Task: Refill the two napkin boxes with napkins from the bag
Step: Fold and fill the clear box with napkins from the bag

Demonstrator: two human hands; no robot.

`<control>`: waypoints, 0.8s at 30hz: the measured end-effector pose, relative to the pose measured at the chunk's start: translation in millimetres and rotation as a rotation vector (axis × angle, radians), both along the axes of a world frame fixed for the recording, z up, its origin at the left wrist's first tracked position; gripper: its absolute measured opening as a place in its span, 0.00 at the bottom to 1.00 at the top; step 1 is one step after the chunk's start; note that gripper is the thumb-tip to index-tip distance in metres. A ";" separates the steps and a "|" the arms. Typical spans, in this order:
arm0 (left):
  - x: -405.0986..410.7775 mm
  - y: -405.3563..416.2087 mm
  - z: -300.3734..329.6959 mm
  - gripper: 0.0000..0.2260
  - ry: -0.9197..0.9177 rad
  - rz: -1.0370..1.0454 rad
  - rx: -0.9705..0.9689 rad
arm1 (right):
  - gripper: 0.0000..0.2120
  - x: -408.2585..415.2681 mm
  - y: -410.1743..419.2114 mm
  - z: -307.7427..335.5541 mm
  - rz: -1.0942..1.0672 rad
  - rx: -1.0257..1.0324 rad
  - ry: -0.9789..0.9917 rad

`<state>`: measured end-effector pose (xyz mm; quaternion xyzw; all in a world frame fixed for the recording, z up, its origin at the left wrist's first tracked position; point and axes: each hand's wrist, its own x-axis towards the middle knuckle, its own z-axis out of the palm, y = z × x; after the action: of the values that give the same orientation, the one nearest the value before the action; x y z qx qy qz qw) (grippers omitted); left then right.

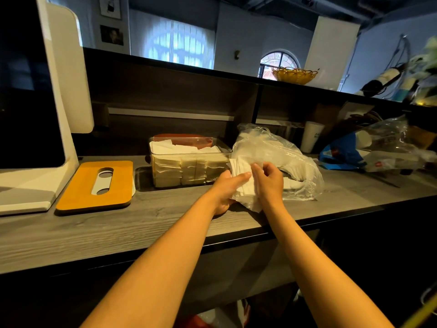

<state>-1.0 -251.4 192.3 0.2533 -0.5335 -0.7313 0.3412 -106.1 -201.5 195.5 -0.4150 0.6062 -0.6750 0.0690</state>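
Observation:
A clear plastic bag [279, 150] of white napkins lies on the grey wooden counter [118, 228]. At its near left end a stack of napkins [243, 188] sticks out. My left hand [227, 188] holds that stack from below and the left, thumb lying along its top. My right hand [268, 181] pinches the stack from the right with curled fingers. Left of the bag stands a clear napkin box [189, 162], lidless and packed with folded napkins. A second napkin box with a yellow slotted lid [94, 185] sits further left.
A white screen stand [35, 138] fills the left side. A white paper cup [312, 136] and more plastic packaging [378, 150] lie at the right. A dark raised shelf [212, 91] runs behind, carrying a yellow basket [294, 75].

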 end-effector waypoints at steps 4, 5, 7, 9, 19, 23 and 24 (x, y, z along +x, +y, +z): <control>0.6 -1.1 2.7 0.15 0.058 0.015 0.142 | 0.06 -7.0 0.1 1.3 -0.114 -0.076 -0.231; 1.1 -2.0 2.9 0.15 0.062 0.029 0.182 | 0.06 -10.3 1.5 1.6 -0.141 -0.110 -0.311; 0.9 -4.5 2.4 0.15 0.059 0.068 0.229 | 0.08 -15.6 5.9 2.7 -0.157 -0.205 -0.470; 1.5 -3.2 3.6 0.16 0.066 0.093 0.243 | 0.08 -18.0 9.5 3.3 -0.145 -0.273 -0.509; 3.6 2.0 5.8 0.21 0.041 0.029 0.099 | 0.09 1.5 8.3 4.4 -0.014 -0.196 0.009; 4.4 6.6 6.2 0.23 0.074 -0.036 0.028 | 0.10 2.2 2.7 2.5 -0.019 -0.115 0.101; 4.2 7.3 5.7 0.21 0.063 -0.045 -0.001 | 0.10 1.4 1.9 1.8 -0.007 -0.104 0.105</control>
<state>3.2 -244.1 198.1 0.2181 -0.5284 -0.7463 0.3411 -104.7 -199.7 197.4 -0.4507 0.5747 -0.6830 0.0129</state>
